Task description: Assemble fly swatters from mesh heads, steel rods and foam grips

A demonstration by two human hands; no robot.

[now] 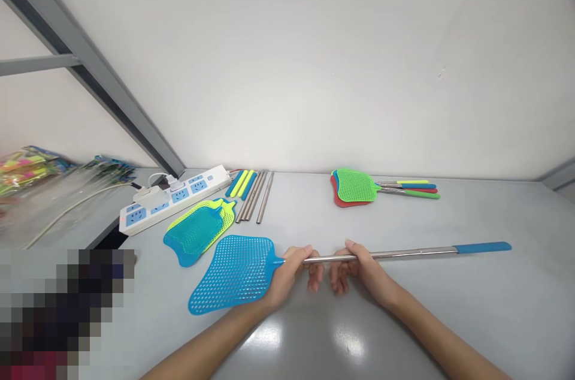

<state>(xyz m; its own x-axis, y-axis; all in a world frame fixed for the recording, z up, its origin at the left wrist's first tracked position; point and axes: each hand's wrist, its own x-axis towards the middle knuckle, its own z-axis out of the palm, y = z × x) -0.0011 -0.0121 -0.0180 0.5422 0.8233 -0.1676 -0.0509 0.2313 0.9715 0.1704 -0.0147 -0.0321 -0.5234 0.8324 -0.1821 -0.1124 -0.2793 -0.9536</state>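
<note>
A blue fly swatter point(238, 272) with an extended metal telescopic rod lies across both my hands, just above the grey table. My left hand point(291, 272) is closed round the rod right by the perforated head. Farther along, my right hand point(362, 266) grips the rod near its middle, thumb on top and fingers curled below. The blue handle sleeve point(483, 247) sticks out to the right. Left of my hands rest loose swatter heads, blue point(193, 233) and yellow point(228, 212). Behind them are several metal rods point(252, 197) and blue and yellow handle sleeves point(242, 183).
A white power strip point(179, 195) with plugs and cables sits at the back left. Several swatters, a green one point(357, 185) on top, are stacked near the wall. Plastic-wrapped packages point(27, 170) lie beyond the grey metal frame point(103, 80). A blurred, pixelated area covers the lower left.
</note>
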